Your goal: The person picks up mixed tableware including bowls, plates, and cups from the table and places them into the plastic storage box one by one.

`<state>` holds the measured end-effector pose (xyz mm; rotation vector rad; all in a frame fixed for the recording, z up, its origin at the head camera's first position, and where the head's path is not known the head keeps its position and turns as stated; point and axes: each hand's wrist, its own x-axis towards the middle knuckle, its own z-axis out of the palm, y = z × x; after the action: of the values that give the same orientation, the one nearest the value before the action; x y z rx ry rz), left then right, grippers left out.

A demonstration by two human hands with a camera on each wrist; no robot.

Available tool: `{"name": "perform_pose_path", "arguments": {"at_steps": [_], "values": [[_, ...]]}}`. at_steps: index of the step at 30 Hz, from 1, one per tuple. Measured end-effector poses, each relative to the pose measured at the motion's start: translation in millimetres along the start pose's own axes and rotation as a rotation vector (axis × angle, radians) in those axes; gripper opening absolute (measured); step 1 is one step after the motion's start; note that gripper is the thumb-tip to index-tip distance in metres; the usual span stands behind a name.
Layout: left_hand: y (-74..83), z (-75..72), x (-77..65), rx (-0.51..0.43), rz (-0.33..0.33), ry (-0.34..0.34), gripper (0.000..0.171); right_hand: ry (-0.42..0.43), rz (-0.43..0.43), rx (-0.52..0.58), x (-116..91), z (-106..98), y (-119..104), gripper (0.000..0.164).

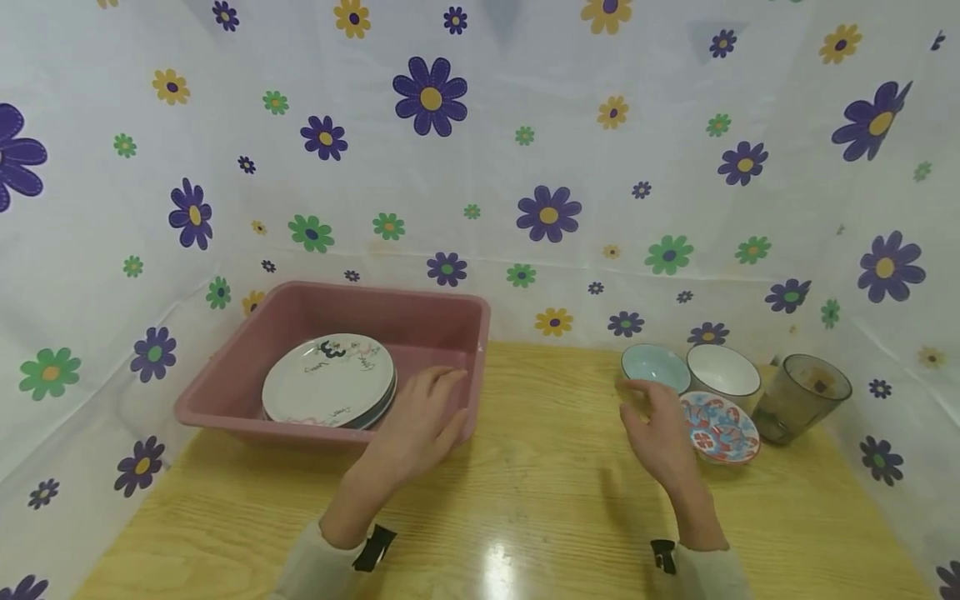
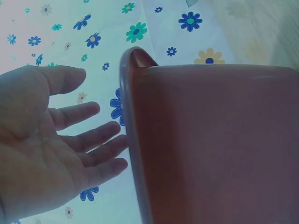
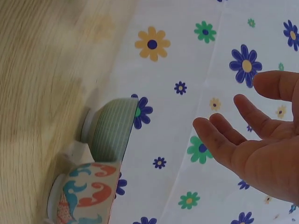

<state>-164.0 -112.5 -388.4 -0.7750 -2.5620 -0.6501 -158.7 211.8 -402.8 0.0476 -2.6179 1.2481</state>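
The biggest thing ahead of me is a white sheet (image 1: 495, 158) printed with flowers, rising beyond my left hand (image 1: 416, 425) and my right hand (image 1: 660, 429) and coming down on either side of them. Below both hands spreads the worktop (image 1: 540, 467), pale wood with a bright glare spot between my wrists.

Next in size is the pink basin (image 1: 435, 323), reaching away to the left of my left hand, which hangs over its near right corner. Inside it, left of that same hand, lies a stack of plates (image 1: 326, 379); the top one is white with a floral drawing.

My left hand is empty, its fingers loosely spread; the wrist view puts the fingertips just beside the basin's rim, and I can't tell whether they touch it. My right hand holds nothing either, its fingers relaxed and parted, close to the bowls yet apart from them.

The tinted see-through cup (image 1: 798, 404) stands farthest to the right of my right hand. Between the two, just right of that hand, is the patterned bowl (image 1: 720, 429), red and blue on white. Beyond it, to the hand's far right, stands the white bowl (image 1: 723, 371). The pale blue bowl (image 1: 655, 367) stands just past my right fingertips, close beside the white one.
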Motion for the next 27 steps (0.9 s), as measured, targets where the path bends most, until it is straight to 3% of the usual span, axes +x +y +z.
{"name": "perform_pose_path", "arguments": {"at_steps": [7, 16, 27], "values": [[2.6, -5.2, -1.7, -0.027, 0.012, -0.010, 0.043, 0.004, 0.131, 0.014, 1.7, -16.2, 7.8, 0.045], [6.0, -11.4, -1.0, -0.065, 0.031, 0.006, 0.038, 0.121, 0.126, -0.001, 3.9, -39.4, 25.7, 0.045], [11.4, -9.0, -0.8, -0.086, 0.071, 0.018, 0.037, 0.145, 0.277, -0.079, 1.6, -65.7, 45.0, 0.050]]}}
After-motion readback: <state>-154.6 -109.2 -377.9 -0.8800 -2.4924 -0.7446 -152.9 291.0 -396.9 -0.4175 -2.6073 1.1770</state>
